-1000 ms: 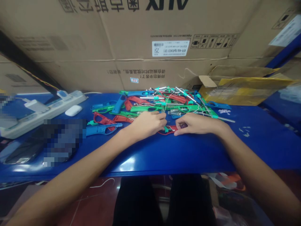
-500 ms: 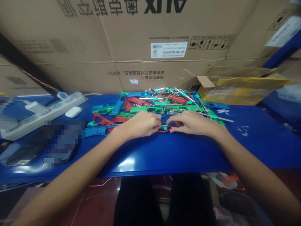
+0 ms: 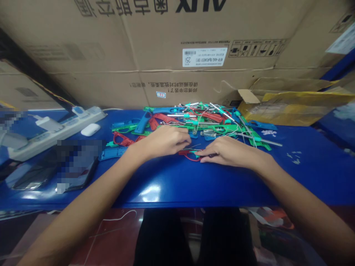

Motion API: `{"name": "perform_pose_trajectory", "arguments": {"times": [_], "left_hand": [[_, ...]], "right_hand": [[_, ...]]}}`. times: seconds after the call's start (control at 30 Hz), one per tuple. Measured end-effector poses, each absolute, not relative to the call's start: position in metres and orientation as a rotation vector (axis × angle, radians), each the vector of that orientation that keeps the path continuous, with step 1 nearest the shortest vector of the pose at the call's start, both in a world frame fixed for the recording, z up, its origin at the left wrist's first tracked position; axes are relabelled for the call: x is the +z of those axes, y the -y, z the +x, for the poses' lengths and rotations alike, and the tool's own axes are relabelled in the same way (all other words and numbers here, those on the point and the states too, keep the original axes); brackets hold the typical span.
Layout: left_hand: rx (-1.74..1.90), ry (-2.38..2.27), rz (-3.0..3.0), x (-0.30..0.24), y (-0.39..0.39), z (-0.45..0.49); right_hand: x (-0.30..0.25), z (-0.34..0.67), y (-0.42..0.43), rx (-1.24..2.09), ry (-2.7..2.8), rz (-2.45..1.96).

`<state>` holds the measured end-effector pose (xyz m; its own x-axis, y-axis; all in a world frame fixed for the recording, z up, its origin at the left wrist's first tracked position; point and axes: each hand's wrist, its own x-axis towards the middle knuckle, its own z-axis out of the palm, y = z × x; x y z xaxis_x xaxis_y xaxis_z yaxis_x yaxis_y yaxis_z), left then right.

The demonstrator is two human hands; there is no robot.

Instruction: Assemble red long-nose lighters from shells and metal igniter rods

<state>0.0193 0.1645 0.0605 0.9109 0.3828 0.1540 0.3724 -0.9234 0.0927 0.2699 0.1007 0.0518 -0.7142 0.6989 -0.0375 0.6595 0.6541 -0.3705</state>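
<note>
A red plastic toy gun shell (image 3: 191, 157) lies near the middle of the blue tabletop, its looped trigger guard toward me. Inside it sits a small green trigger piece (image 3: 195, 153). My right hand (image 3: 226, 152) is closed on the shell's right end, thumb and fingertips pressing beside the green piece. Just above and left of the shell, my left hand (image 3: 172, 140) has its fingers curled together; whatever they hold is hidden. A thin wire (image 3: 194, 146) shows between the two hands.
Behind my hands lies a pile of red, green and blue toy gun shells (image 3: 210, 118) with metal tubes and wires. At left are a power strip (image 3: 63, 129), a white earbud case (image 3: 90, 129) and dark phones (image 3: 77, 171). A yellow-taped carton (image 3: 299, 111) stands at right.
My left hand has lifted up and left, away from the green piece, uncovering more of the red shell. My right hand still grips the shell. The view has shifted slightly.
</note>
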Motion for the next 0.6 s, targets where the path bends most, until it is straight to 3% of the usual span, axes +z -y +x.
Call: {"name": "perform_pose_trajectory", "arguments": {"times": [0.6], "left_hand": [[-0.095,-0.741,2.699,0.064,-0.177,0.002]], "right_hand": [[0.051,0.263,-0.102,0.458,2.772,-1.194]]}}
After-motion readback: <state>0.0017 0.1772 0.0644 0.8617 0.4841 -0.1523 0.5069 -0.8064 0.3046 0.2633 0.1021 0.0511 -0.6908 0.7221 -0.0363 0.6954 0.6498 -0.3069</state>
